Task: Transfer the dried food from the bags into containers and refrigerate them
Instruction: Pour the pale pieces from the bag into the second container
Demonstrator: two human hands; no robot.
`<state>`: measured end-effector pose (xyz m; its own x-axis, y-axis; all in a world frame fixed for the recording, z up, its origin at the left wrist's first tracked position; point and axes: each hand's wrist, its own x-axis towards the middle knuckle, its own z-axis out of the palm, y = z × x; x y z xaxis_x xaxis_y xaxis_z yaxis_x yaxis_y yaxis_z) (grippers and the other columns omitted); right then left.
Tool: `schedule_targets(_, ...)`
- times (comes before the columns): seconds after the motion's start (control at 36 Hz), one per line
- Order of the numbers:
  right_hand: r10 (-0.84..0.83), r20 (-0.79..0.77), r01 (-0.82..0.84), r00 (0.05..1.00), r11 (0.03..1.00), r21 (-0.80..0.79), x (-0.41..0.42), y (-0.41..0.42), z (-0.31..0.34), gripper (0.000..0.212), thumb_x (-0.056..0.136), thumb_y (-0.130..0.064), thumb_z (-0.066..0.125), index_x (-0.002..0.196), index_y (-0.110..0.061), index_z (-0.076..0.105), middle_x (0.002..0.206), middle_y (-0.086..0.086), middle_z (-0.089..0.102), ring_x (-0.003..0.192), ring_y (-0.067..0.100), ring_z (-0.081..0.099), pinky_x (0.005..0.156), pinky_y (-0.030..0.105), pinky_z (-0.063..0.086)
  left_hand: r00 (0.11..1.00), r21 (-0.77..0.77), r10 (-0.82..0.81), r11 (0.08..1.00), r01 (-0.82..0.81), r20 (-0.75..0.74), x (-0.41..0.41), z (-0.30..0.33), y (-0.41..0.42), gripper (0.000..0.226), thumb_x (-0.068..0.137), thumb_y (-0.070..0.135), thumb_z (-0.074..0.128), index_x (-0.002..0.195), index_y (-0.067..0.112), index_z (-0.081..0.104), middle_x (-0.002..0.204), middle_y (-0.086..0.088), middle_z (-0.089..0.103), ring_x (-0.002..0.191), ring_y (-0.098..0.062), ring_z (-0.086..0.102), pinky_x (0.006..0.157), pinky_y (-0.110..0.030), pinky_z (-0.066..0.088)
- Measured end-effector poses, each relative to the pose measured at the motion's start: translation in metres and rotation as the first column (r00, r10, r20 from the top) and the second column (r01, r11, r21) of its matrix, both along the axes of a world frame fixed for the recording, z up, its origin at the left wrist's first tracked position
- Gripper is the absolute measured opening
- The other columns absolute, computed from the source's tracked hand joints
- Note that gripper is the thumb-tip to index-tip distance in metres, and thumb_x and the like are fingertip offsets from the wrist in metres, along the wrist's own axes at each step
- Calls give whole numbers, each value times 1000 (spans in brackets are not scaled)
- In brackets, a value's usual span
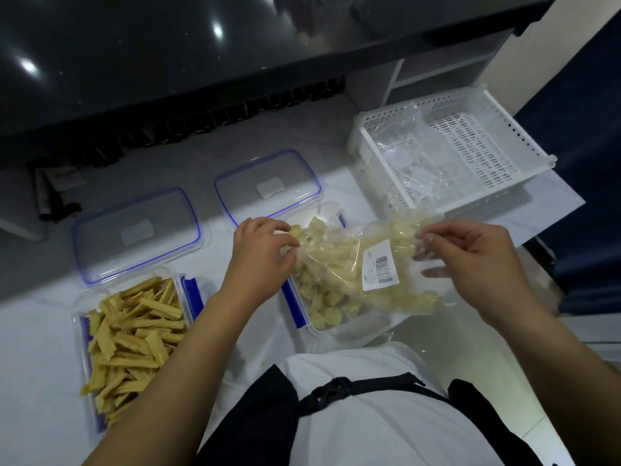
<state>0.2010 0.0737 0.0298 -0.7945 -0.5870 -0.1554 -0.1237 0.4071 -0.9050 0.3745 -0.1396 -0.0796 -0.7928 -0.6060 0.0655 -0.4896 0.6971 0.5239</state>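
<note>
Both hands grip one clear plastic bag (366,264) of pale round dried pieces, held tilted over the right-hand container (322,297). Left hand (260,255) pinches the bag's open end, just above that container; right hand (470,260) pinches the bag's far end, raised to the container's right. On the bag sits a white label (379,265) with a barcode; its small print is too blurred to read.

Pale pieces already lie in the right-hand container, which rests on the white bench (40,348). Well to its left stands a second container (131,341) heaped with yellow dried strips. Behind each container lies a clear lid with a blue seal: one lid (268,186) just behind the right-hand container, the other lid (137,230) behind the strip container. Each lid bears a small white patch with no legible writing.

Behind and to the right of the right-hand container sits a white slotted basket (470,142) holding crumpled clear plastic (403,142).
</note>
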Motion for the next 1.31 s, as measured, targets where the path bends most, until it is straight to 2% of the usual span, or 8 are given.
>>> schedule_targets(0.17,90,-109,-95,990,995,-39,3,-13,24,16,86,0,70,85,-14,77,75,5,75,70,20,72,64,36,63,989,25,9,1000,-5,-149,4,7,9,14,86,18,74,96,26,77,100,9,69,106,-16,54,105,-32,27)
schedule_targets(0.39,120,-284,-153,951,984,-96,2,-33,54,12,87,0,69,92,-8,76,79,6,75,68,19,71,61,35,62,990,41,45,998,-40,-135,11,1,15,13,84,12,75,89,23,78,86,8,74,90,-17,64,96,-34,39)
schedule_targets(0.69,142,-286,-175,948,980,-93,0,-42,53,15,87,1,69,87,-12,76,74,8,73,68,22,70,62,43,62,986,106,139,986,-129,-93,11,1,19,15,90,17,67,96,26,77,92,10,73,95,-20,54,88,-28,27)
schedule_targets(0.81,172,-350,-231,921,964,-134,3,-38,67,11,87,-1,70,92,-9,76,82,8,74,72,24,70,61,31,61,986,79,128,990,-120,-103,11,3,23,17,91,18,66,103,22,76,101,6,74,97,-23,53,87,-27,24)
schedule_targets(0.92,199,-258,-222,945,973,-63,2,-42,56,14,85,2,71,86,-11,76,75,11,72,67,26,69,60,45,61,987,117,130,986,-119,-91,11,4,25,20,91,21,67,108,23,76,109,9,73,102,-18,51,88,-24,22)
schedule_targets(1.03,220,-248,-251,944,963,-102,6,-39,68,10,84,1,72,89,-6,76,78,12,73,67,27,69,59,35,62,991,110,114,988,-105,-76,12,5,28,18,92,22,67,107,23,76,111,10,73,103,-17,51,90,-26,24)
schedule_targets(1.22,297,-240,-257,924,949,182,1,-27,62,15,79,-13,79,91,-22,76,85,-1,74,76,21,68,72,40,62,992,118,113,987,-106,-49,13,4,26,17,94,24,65,106,24,77,112,10,72,104,-17,50,90,-25,24)
schedule_targets(1.31,273,-243,-217,931,948,234,1,-6,61,24,70,-26,83,93,-30,75,89,-10,73,81,11,68,76,30,60,992,121,121,986,-117,-28,14,5,25,18,95,25,64,107,24,76,113,11,71,105,-17,49,89,-24,23)
